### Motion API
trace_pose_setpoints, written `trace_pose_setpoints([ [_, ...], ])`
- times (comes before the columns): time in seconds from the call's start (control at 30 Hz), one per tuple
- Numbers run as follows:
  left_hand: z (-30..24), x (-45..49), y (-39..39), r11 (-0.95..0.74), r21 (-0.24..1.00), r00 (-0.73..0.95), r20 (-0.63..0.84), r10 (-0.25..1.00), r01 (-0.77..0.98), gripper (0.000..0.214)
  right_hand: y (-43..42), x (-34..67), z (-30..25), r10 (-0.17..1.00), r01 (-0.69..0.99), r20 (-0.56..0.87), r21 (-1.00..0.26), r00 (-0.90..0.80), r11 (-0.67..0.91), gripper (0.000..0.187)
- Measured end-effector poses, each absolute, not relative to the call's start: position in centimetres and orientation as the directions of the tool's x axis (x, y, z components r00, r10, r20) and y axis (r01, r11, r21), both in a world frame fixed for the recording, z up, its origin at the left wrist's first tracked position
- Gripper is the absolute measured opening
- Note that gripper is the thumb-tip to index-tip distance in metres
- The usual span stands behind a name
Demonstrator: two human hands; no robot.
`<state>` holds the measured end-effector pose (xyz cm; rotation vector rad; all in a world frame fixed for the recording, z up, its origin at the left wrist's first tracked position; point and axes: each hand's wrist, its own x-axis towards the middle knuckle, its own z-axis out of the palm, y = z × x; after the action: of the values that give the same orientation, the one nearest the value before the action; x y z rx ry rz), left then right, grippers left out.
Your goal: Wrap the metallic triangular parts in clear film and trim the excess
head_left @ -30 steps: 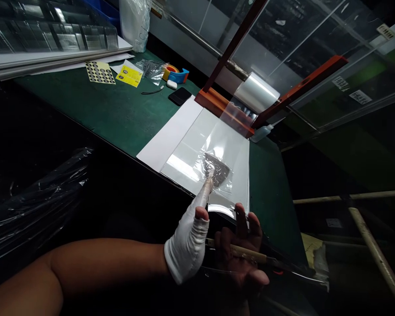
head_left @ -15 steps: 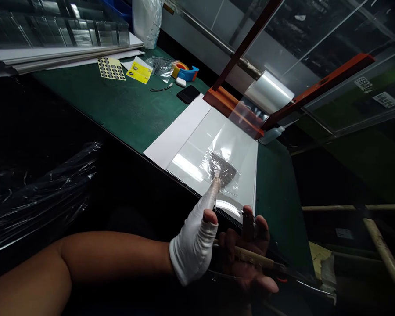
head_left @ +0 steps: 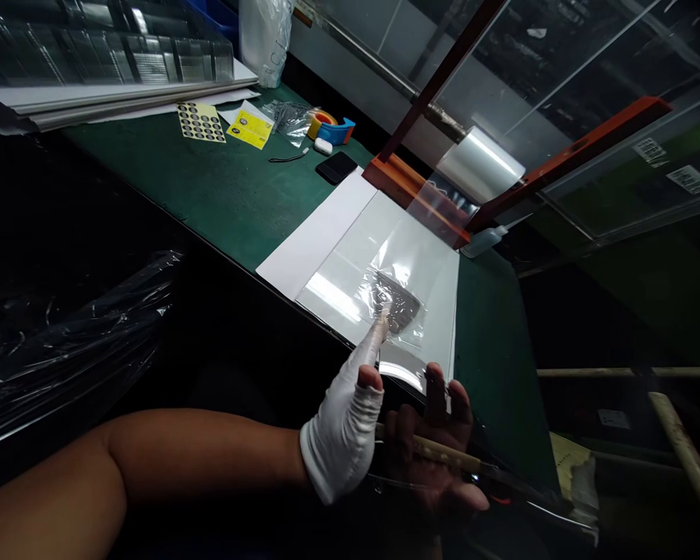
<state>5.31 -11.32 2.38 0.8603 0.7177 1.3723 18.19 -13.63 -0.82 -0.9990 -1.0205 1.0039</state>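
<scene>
My left hand (head_left: 350, 420), in a white glove with bare fingertips, reaches in from the left. Its thumb and fingers close at the left edge of a clear glossy sheet (head_left: 402, 372), which is hard to make out against the dark. At the sheet's right side is my right hand (head_left: 435, 443), dim and partly seen through it, fingers raised and curled. A wooden-handled tool (head_left: 446, 453) lies across that palm; its far end is lost in shadow. Beyond the left fingertips, a dark flat piece (head_left: 405, 309) lies in a clear plastic bag (head_left: 390, 253) on a glass plate (head_left: 350, 249).
White paper (head_left: 309, 241) lies under the plate on the green tabletop (head_left: 210, 202). Behind stands a film roll (head_left: 484, 163) in an orange frame (head_left: 408, 190), with a squeeze bottle (head_left: 483, 242) beside it. Further left are a phone (head_left: 337, 167), a tape dispenser (head_left: 332, 128) and sticker sheets (head_left: 201, 123).
Both hands keep nearly the same pose. The right hand has shifted very slightly left, and the view has moved a little.
</scene>
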Motion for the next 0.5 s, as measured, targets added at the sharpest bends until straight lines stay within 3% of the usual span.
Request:
trace_pose_setpoints([
  [0.37, 2.0, 5.5, -11.3, 0.003, 0.857, 0.086, 0.048, 0.995, -0.515, 0.08, -13.6, 18.4, -1.0, 0.959, -0.154, 0.183, -0.964, 0.215, 0.219, 0.084],
  [0.5, 1.1, 4.9, -10.3, -0.1, 0.929, 0.05, 0.126, 0.991, -0.357, 0.078, -12.2, 20.0, 1.9, 0.955, -0.06, 0.188, -0.976, 0.231, 0.207, 0.083],
])
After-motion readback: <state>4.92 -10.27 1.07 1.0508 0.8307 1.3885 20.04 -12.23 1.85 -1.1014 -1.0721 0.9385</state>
